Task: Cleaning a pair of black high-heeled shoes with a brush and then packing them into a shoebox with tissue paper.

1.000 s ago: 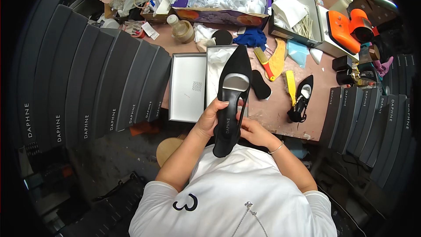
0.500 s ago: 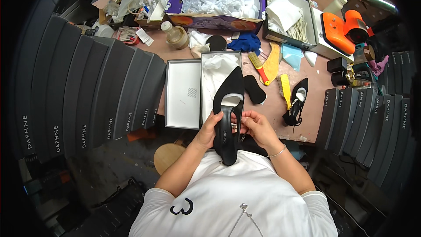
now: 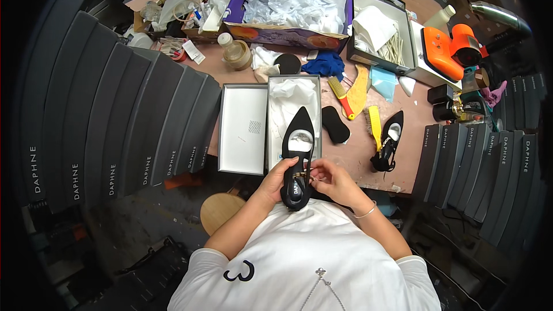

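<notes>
Close to my chest, a black pointed pump [image 3: 299, 121] with its toe pointing away is gripped by my left hand [image 3: 273, 184], thumb over its side. White stuffing shows in the toe. My right hand [image 3: 334, 181] pinches the slim strap [image 3: 308, 170] at the shoe's right side; its fingertips partly hide the strap. Behind the shoe an open grey shoebox [image 3: 317, 95] holds white tissue paper [image 3: 288, 93], with its white-lined lid [image 3: 242, 141] to the left. A matching black shoe [image 3: 396, 118] lies at the right beside a yellow brush [image 3: 375, 126].
Stacks of grey shoeboxes [image 3: 124, 121] rise at left, and more boxes [image 3: 455, 152] at right. Across the table lie a black pad [image 3: 335, 125], a red-handled brush [image 3: 345, 103], a blue cloth [image 3: 325, 63], a jar [image 3: 236, 55], a purple carton [image 3: 259, 35] of white paper and an orange device [image 3: 442, 52].
The shoe has tilted down and its toe has dropped nearer to me. My right fingers have shifted slightly lower along the strap. The whole view has moved a little.
</notes>
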A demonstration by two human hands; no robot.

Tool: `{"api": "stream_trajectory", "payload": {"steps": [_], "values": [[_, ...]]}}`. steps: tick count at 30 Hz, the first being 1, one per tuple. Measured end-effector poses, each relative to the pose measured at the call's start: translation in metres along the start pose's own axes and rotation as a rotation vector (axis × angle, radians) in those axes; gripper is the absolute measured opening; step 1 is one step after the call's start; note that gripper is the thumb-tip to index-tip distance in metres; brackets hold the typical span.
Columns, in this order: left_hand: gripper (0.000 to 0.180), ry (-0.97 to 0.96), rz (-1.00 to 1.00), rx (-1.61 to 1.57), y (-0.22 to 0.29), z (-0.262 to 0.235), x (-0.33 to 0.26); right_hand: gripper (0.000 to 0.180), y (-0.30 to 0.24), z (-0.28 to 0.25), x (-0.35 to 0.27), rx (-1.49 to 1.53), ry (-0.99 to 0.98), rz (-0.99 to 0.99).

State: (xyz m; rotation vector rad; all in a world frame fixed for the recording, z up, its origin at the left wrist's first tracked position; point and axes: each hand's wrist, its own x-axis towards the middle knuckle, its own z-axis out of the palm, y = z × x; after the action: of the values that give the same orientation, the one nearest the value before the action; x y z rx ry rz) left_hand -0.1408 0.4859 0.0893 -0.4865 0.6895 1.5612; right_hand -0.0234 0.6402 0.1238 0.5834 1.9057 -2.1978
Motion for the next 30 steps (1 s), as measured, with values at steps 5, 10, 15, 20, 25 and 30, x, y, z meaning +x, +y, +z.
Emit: {"api": "stream_trajectory", "payload": {"steps": [5, 10, 15, 20, 25, 30], "values": [[0.04, -0.079, 0.095, 0.129, -0.002, 0.001, 0.002, 0.039, 0.002, 0.002, -0.001, 0.236, 0.099, 0.084], [0.045, -0.045, 0.113, 0.235, 0.008, 0.007, -0.002, 0.046, 0.016, 0.019, 0.015, -0.115, 0.254, -0.074], [0.037, 0.091, 0.185, 0.209, 0.005, -0.004, 0.004, 0.041, -0.021, 0.015, -0.001, -0.539, 0.237, -0.278], [0.036, 0.141, 0.238, 0.168, 0.015, -0.006, 0.01, 0.033, -0.078, 0.013, -0.019, -0.757, -0.048, -0.518], [0.032, 0.233, 0.24, 0.144, 0.02, -0.002, 0.014, 0.022, -0.062, 0.027, -0.012, -1.211, 0.007, -0.79], [0.025, 0.23, 0.276, 0.299, 0.014, -0.005, 0.012, 0.019, -0.049, 0.042, 0.0, -1.127, 0.007, -0.786]]}}
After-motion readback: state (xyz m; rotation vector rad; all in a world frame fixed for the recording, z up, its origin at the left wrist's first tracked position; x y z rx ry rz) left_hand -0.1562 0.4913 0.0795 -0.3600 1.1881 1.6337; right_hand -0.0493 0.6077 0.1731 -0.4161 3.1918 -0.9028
